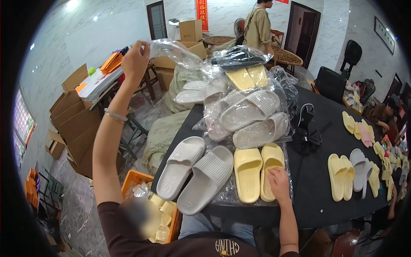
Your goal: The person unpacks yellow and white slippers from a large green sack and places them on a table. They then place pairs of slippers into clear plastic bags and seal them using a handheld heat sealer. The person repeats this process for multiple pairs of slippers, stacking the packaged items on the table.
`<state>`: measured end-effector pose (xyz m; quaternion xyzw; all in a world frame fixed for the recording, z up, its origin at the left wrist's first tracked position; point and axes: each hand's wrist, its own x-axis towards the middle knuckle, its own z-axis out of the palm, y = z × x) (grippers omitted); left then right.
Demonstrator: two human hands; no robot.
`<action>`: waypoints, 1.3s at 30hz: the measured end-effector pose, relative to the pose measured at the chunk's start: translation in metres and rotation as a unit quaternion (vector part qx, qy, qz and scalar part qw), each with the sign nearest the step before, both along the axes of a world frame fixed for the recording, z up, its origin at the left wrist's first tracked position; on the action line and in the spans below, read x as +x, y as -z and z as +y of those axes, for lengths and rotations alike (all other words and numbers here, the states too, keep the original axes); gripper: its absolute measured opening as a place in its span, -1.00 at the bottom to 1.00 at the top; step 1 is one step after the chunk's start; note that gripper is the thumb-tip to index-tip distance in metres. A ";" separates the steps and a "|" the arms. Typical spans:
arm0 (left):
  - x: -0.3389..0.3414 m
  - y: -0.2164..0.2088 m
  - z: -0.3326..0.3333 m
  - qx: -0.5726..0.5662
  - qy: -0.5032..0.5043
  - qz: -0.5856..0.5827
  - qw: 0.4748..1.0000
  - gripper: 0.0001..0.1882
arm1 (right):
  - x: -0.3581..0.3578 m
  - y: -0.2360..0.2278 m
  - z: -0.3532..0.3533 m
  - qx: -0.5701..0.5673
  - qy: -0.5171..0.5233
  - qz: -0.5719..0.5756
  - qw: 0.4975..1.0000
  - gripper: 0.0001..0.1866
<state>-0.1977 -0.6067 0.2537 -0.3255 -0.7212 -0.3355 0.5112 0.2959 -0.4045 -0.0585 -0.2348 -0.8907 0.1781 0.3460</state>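
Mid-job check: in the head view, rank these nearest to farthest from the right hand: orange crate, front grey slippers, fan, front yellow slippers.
From the right hand:
1. Yellow slippers: right at the hand, which overlaps the right one.
2. Grey slippers: just left of the yellow pair.
3. Orange crate: farther left, low beside the table.
4. Fan: back of the room.

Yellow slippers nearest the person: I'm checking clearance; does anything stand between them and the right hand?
Nothing visible does: the right hand is at the right yellow slipper, and the bagged grey slippers lie beyond the pair.
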 end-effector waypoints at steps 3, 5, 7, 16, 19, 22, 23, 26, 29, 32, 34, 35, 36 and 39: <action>0.062 -0.026 -0.020 -0.021 0.071 -0.016 0.997 -0.74 | -0.002 -0.022 -0.015 -0.015 0.037 0.095 0.995 -0.71; 0.106 -0.040 -0.033 -0.022 0.151 -0.055 0.987 -0.73 | -0.005 -0.056 -0.032 -0.037 0.045 0.141 0.988 -0.64; 0.138 -0.051 -0.049 -0.049 0.213 -0.136 0.966 -0.74 | -0.008 -0.074 -0.034 -0.050 0.008 0.146 0.988 -0.30; 0.171 -0.010 -0.076 -0.125 0.358 -0.011 0.925 -0.90 | -0.031 -0.177 -0.018 -0.143 -0.133 0.393 0.899 0.07; 0.173 0.045 -0.097 -0.148 0.425 0.045 0.892 -0.83 | -0.012 -0.185 -0.017 -0.246 -0.254 0.385 0.853 0.03; 0.193 0.101 -0.127 -0.202 0.410 0.143 0.878 -0.79 | 0.004 -0.150 -0.017 -0.212 -0.169 0.270 0.924 -0.34; 0.202 0.125 -0.136 -0.216 0.408 0.172 0.870 -0.76 | 0.013 -0.135 -0.017 -0.243 -0.141 0.232 0.931 -0.43; 0.234 0.183 -0.151 -0.329 0.398 0.328 0.791 -0.57 | 0.039 -0.095 -0.026 -0.417 -0.079 0.194 0.885 -0.59; 0.254 0.229 -0.165 -0.470 0.382 0.293 0.740 -0.49 | 0.049 -0.077 -0.037 -0.502 -0.064 0.246 0.826 -0.55; 0.267 0.245 -0.155 -0.478 0.446 0.099 0.750 -0.49 | 0.049 -0.052 -0.041 -0.331 0.033 0.128 0.934 -0.45; 0.280 0.232 -0.152 -0.457 0.489 -0.057 0.741 -0.46 | 0.039 -0.050 -0.053 -0.259 0.088 0.058 0.960 -0.36; 0.278 0.230 -0.150 -0.422 0.496 -0.079 0.755 -0.46 | 0.038 -0.048 -0.055 -0.237 0.103 0.037 0.965 -0.38; 0.275 0.229 -0.150 -0.386 0.502 -0.102 0.767 -0.45 | 0.039 -0.043 -0.056 -0.216 0.119 0.016 0.969 -0.40; 0.279 0.238 -0.144 -0.326 0.403 -0.174 0.837 -0.44 | 0.041 -0.022 -0.051 -0.180 0.134 0.035 0.974 -0.52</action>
